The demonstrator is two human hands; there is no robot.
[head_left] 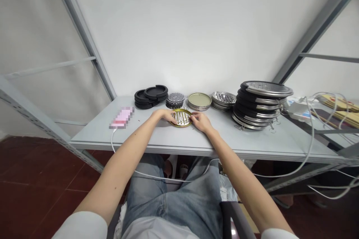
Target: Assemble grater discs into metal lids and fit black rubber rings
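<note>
A round gold-rimmed metal lid (183, 118) with a silver perforated plate inside it lies on the grey table near its front. My left hand (165, 114) grips the lid's left rim, thumb over the near side. From the right, my right hand (201, 121) pinches the opposite rim with bent fingers. Just behind the lid stands a small stack of perforated metal discs (175, 98). Beside that stack is a pile of tin lids (199, 99), the top one showing a plain olive-gold inner face. Farther right sits a stack of silver-rimmed perforated discs (223, 98).
Black rings (151, 95) are piled at the back left. At the right stands a tall stack of black-and-silver round pieces (259, 101) with small wire hooks. A blurred pink phone-like object (122, 117) with a white cable (112, 140) lies left. Shelf posts (81, 33) flank the table.
</note>
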